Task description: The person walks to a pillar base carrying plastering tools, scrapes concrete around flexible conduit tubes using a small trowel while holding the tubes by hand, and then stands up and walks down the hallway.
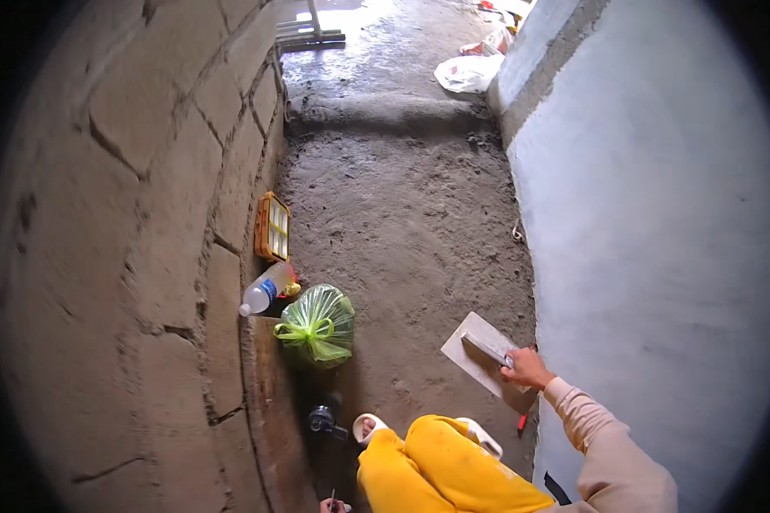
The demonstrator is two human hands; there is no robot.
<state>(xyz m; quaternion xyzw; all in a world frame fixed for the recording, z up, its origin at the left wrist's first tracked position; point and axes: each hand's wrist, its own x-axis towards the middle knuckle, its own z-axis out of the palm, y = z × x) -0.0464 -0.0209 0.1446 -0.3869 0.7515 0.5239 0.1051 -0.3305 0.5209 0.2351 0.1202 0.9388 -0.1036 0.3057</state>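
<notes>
My right hand (529,368) is closed round the handle of a flat plastering float (479,352). The float's pale rectangular plate is low over the dirt floor, close to the foot of the grey wall; I cannot tell if it touches. A small red object (522,422) lies by the wall just below that hand. At the bottom edge my left hand (332,506) shows only in part, its fingers closed about something thin that I cannot make out. Nearest to it are a dark round object with a black stub (323,419) and my light-coloured sandal (368,426).
A smooth grey wall (650,214) runs along the right, a block wall (175,231) along the left. By the block wall are a knotted green plastic bag (318,325), a plastic bottle (267,289) and an orange case (272,227). A raised ridge (393,111) crosses the floor; a white bag (469,73) lies beyond.
</notes>
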